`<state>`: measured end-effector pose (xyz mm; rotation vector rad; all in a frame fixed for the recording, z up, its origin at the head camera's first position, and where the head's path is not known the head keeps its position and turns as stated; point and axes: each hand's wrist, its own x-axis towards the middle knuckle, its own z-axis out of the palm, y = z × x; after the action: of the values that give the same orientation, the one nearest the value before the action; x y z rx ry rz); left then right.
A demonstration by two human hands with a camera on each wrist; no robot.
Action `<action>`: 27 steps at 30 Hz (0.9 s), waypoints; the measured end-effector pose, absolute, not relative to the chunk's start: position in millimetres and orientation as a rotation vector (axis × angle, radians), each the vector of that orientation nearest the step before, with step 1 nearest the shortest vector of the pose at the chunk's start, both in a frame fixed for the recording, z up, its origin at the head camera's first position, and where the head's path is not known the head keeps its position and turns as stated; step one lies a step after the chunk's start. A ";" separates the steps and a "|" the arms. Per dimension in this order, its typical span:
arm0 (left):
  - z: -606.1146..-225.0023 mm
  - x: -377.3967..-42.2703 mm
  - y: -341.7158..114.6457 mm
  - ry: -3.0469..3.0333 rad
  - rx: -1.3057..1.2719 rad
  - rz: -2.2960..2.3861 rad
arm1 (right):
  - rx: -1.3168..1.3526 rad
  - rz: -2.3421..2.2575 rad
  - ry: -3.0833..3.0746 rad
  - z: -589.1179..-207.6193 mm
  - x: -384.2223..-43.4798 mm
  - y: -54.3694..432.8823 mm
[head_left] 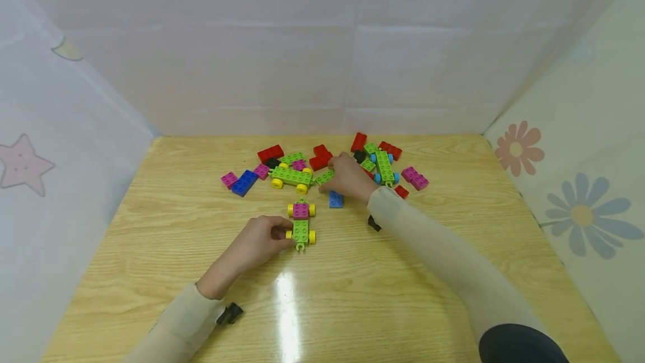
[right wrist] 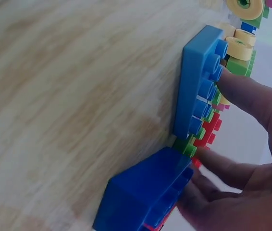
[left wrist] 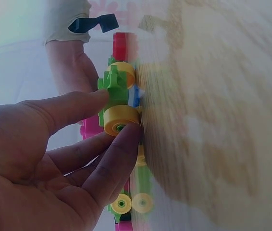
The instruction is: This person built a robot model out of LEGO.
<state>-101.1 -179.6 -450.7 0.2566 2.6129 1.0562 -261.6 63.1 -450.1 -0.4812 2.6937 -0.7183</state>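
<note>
My left hand point(head_left: 262, 235) pinches a green toy car base point(head_left: 300, 232) with yellow wheels. In the left wrist view the thumb presses its green body and fingertips touch a yellow wheel point(left wrist: 121, 120). A magenta brick point(head_left: 300, 210) sits on its far part. Further off, my right hand point(head_left: 349, 178) reaches down among loose bricks, thumb and fingers spread about a green brick point(head_left: 324, 177). Whether they grip it is hidden. A light blue brick point(head_left: 336, 199) lies just in front of that hand. The right wrist view also shows a dark blue brick point(right wrist: 143, 190) close to the fingers.
Behind my left hand's car stands another green car base point(head_left: 291, 176) with yellow wheels. To the right is a green base point(head_left: 384, 168) with blue wheels. Red bricks point(head_left: 270, 153), a blue brick point(head_left: 244, 183) and magenta bricks point(head_left: 415, 178) lie scattered about the wooden table point(head_left: 166, 228).
</note>
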 end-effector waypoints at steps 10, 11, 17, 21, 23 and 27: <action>-451.7 -101.6 -179.5 2.615 0.266 1.049 | -0.436 -0.575 2.763 -451.0 -262.5 58.3; -451.9 -101.8 -179.6 2.616 0.262 1.047 | -0.428 -0.580 2.760 -450.4 -262.3 57.9; -452.1 -102.2 -180.6 2.622 0.255 1.037 | -0.406 -0.587 2.766 -450.3 -262.8 54.5; -452.1 -101.6 -180.5 2.620 0.268 1.045 | -0.404 -0.596 2.768 -453.8 -263.7 51.9; -452.3 -101.5 -180.4 2.621 0.272 1.047 | -0.398 -0.596 2.776 -454.1 -263.0 50.5; -452.8 -100.8 -180.1 2.622 0.279 1.046 | -0.373 -0.646 2.762 -454.1 -261.2 50.1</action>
<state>-100.8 -180.1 -452.8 0.2791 2.6224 1.0464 -261.2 50.1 -454.1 -0.3726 2.7615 -0.6457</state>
